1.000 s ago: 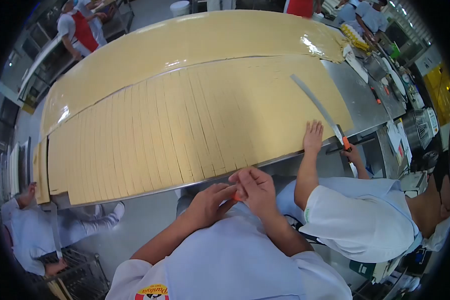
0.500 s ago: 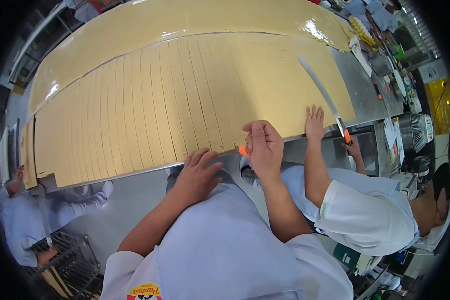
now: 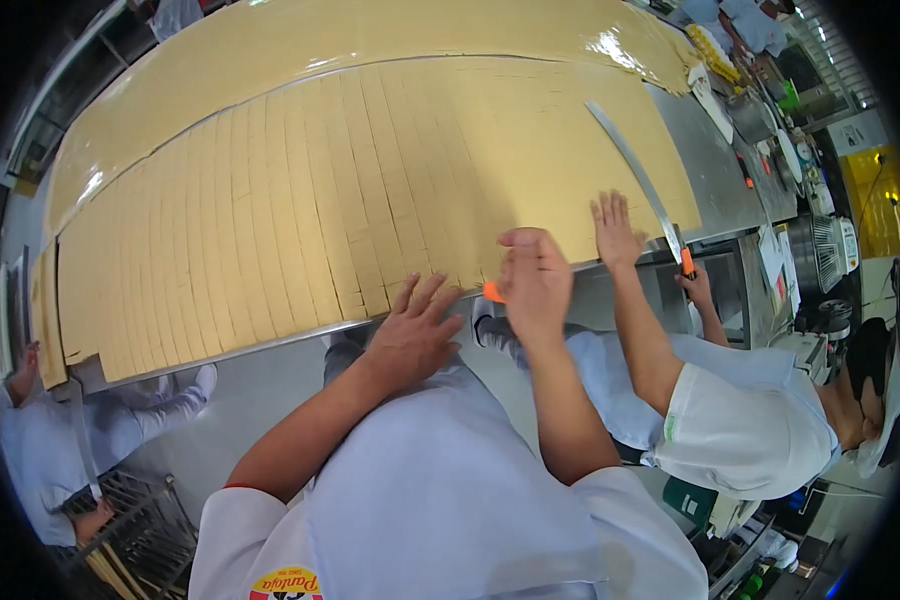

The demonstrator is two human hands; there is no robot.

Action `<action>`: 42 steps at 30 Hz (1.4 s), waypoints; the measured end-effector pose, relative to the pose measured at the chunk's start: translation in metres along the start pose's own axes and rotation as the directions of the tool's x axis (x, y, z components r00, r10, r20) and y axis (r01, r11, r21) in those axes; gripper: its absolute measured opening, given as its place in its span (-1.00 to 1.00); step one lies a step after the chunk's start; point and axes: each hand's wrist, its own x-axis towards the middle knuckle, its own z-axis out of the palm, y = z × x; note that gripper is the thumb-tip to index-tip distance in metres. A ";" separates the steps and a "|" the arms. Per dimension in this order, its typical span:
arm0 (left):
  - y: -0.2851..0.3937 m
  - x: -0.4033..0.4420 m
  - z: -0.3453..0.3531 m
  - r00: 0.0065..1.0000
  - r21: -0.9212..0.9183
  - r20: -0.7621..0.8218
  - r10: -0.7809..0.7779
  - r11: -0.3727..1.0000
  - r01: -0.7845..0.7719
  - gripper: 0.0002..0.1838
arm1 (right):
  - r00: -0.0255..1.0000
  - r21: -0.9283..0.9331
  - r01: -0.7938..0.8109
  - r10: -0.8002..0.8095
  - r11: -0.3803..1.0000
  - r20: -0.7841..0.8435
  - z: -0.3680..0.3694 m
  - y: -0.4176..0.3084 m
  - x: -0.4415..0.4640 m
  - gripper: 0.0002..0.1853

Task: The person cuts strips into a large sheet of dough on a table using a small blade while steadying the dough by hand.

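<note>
One orange object (image 3: 492, 292), partly hidden, sits in my curled right hand (image 3: 540, 285); my left hand (image 3: 415, 338) spreads beside the smooth, strip-cut yellow sheet (image 3: 270, 220).

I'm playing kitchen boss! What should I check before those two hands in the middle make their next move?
1. Left hand at the near edge of the yellow sheet, fingers spread: ok.
2. Right hand closed around the orange thing: ok.
3. Shape of the orange thing's other end: cannot tell, the hand hides it.
4. Long knife on the right apart from both those hands: ok.
5. Neighbour's hand apart from the right hand: ok, but they look fairly near.
6. Clear lines all across the sheet: not ok, they fade toward the right.
</note>
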 end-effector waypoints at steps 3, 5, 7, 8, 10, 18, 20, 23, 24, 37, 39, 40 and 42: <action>0.000 0.006 0.005 0.999 -0.009 0.036 0.037 0.999 -0.037 -0.59 | 0.998 0.011 -0.014 0.015 1.000 -0.058 -0.001 0.014 0.002 -0.69; -0.003 0.008 0.007 0.996 0.012 0.094 0.004 1.000 -0.005 -0.56 | 0.995 0.029 0.021 -0.018 0.999 -0.101 -0.002 0.007 0.001 -0.70; -0.002 0.011 0.005 0.993 0.050 0.119 -0.008 0.999 0.002 -0.51 | 0.988 0.005 0.131 -0.131 0.991 -0.080 -0.010 -0.025 -0.004 -0.70; 0.000 0.012 0.007 0.992 0.049 0.123 -0.001 0.999 -0.005 -0.51 | 0.983 -0.019 0.168 -0.169 0.986 -0.073 -0.016 -0.033 -0.005 -0.71; 0.007 0.018 0.013 1.000 0.039 0.006 -0.005 0.999 0.004 -0.50 | 0.985 -0.020 0.139 -0.140 0.990 -0.099 -0.022 -0.016 0.005 -0.71; 0.002 0.047 0.013 0.984 0.051 0.167 0.061 0.996 -0.070 -0.47 | 0.983 -0.012 0.122 -0.123 0.992 -0.139 -0.031 0.020 0.017 -0.71; 0.002 0.051 0.015 0.982 0.059 0.185 0.049 0.996 -0.061 -0.47 | 0.966 -0.047 0.235 -0.239 0.971 -0.096 -0.028 -0.002 0.011 -0.71; 0.004 0.050 0.017 0.995 -0.001 0.042 0.089 0.996 -0.089 -0.42 | 0.970 -0.096 0.197 -0.208 0.976 -0.127 -0.022 -0.008 0.016 -0.71; 0.006 0.053 0.014 0.998 0.016 0.050 0.048 0.999 -0.049 -0.40 | 0.969 -0.095 0.198 -0.210 0.976 -0.133 -0.023 0.004 0.023 -0.71; 0.003 0.029 0.003 0.998 0.054 0.019 -0.063 0.997 0.062 -0.28 | 0.982 -0.059 0.170 -0.174 0.984 -0.070 0.001 0.026 0.014 -0.74; -0.001 0.026 0.009 0.999 0.072 0.009 -0.040 0.997 0.039 -0.30 | 0.987 -0.064 0.150 -0.154 0.987 -0.055 0.007 0.022 0.021 -0.72; -0.004 0.022 0.012 1.000 0.085 0.016 -0.012 0.996 0.011 -0.32 | 0.986 -0.031 0.157 -0.158 0.987 -0.046 0.002 0.018 0.018 -0.73; 0.001 0.023 0.004 0.999 0.063 0.006 -0.048 0.997 0.048 -0.32 | 0.988 -0.002 0.150 -0.150 0.989 -0.039 0.006 -0.009 0.007 -0.73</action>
